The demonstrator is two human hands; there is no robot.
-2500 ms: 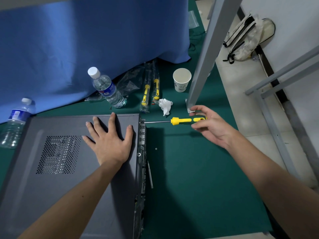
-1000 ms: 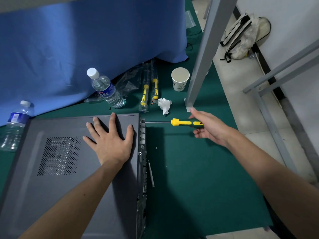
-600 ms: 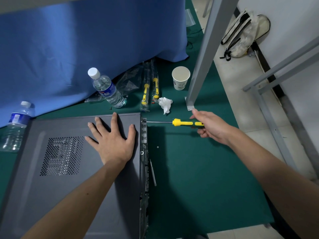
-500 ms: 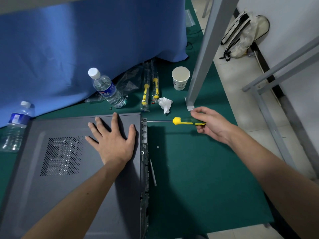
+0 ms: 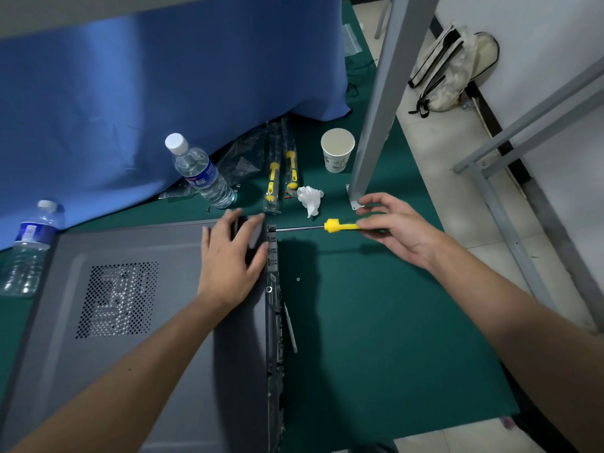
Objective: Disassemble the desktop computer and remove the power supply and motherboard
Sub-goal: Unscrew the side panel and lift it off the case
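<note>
desktop computer (image 5: 137, 308) lies flat at tabletop (image 5: 376, 338) left edge. left hand (image 5: 228, 263) spread, pressing its side panel; right hand (image 5: 397, 228) pinching screwdriver (image 5: 330, 226), tip at rear-panel screw. risk: loose pinch lets tip cam out, stripping the head.

1. There is a single view, from a wide-angle camera worn on the person's head.
2. It looks forward and steeply down over the green counter (image 5: 376, 338), with both forearms reaching in from the bottom edge.
3. It sits close above the computer case (image 5: 137, 322); the floor (image 5: 441, 152) shows at the right.
</note>
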